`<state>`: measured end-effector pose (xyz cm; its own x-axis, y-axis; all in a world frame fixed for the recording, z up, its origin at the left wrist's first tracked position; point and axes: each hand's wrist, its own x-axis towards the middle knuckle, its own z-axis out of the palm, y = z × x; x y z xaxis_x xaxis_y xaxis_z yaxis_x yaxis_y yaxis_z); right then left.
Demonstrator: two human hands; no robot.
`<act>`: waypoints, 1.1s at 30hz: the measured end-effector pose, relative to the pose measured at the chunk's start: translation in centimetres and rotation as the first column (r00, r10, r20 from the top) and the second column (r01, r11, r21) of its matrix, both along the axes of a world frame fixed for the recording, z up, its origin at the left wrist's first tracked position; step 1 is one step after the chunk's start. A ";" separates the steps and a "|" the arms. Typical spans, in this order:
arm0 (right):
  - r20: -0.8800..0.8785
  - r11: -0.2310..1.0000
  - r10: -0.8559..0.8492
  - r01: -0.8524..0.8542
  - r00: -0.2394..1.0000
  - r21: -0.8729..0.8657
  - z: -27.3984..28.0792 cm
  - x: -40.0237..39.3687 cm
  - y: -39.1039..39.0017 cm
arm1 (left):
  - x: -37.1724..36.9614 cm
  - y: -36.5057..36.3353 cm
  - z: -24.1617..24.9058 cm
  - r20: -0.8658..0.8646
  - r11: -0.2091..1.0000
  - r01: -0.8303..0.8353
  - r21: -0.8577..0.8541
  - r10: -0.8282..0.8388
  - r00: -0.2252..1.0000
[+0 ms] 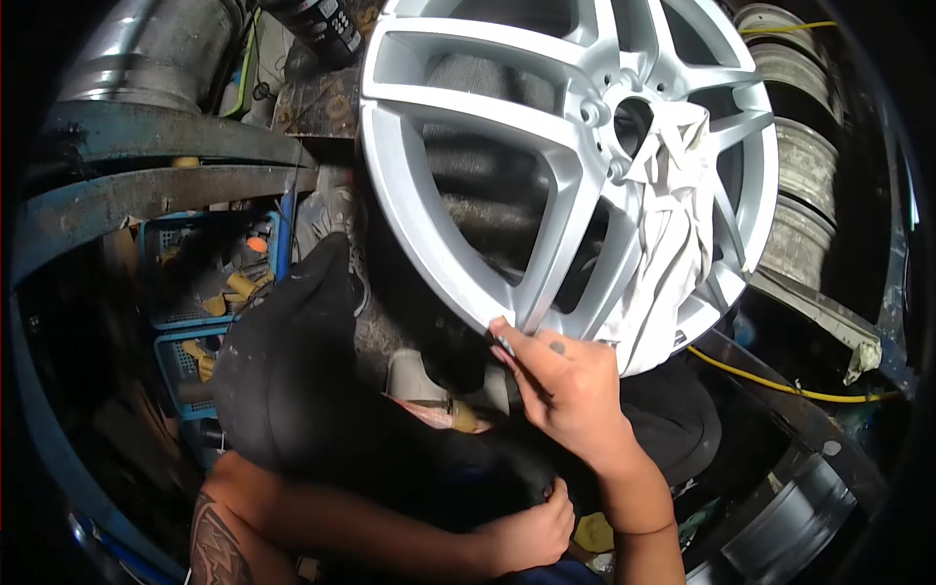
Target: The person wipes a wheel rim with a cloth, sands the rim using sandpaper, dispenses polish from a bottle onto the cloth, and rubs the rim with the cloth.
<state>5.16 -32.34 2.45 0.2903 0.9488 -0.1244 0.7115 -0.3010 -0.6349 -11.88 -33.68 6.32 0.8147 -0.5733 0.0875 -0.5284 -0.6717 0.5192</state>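
Note:
A silver multi-spoke alloy wheel rim [570, 195] fills the upper middle of the head view, tilted toward me. Over its right-hand spokes hangs a crumpled white cloth [673, 234], running from the hub down to the lower edge. My right hand [570, 390] is at the bottom edge of the rim, thumb and forefinger pinched together there. Whatever lies between those fingertips is too small to make out. Low in the view, my left hand [531, 534] rests by my dark-clothed lap with its fingers curled in. What it holds, if anything, is hidden.
Blue plastic baskets [161, 327] with yellow pieces stand at the left, under a blue metal frame [107, 200]. Several bare wheels [795, 161] are stacked at the right. A yellow hose [790, 388] crosses at lower right. A black bottle [327, 29] stands at the top.

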 end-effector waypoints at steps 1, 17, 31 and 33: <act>-0.001 1.000 0.008 -0.008 1.000 -0.006 0.1 0.1 -0.2 | -0.4 -0.3 0.0 0.012 1.000 -0.008 0.006 0.008 1.000; -0.025 0.999 -0.030 0.031 0.999 0.021 1.0 0.2 -0.1 | -0.1 0.1 0.6 0.043 0.998 0.048 0.046 -0.050 0.998; -0.057 0.993 -0.113 0.115 0.992 0.032 3.2 1.2 -1.7 | -0.5 -0.9 0.0 0.038 0.999 0.034 0.028 -0.035 0.999; -0.141 0.976 -0.192 0.204 0.971 0.080 3.1 1.4 -1.9 | -0.6 -1.1 -0.1 0.031 0.999 0.032 0.028 -0.033 0.999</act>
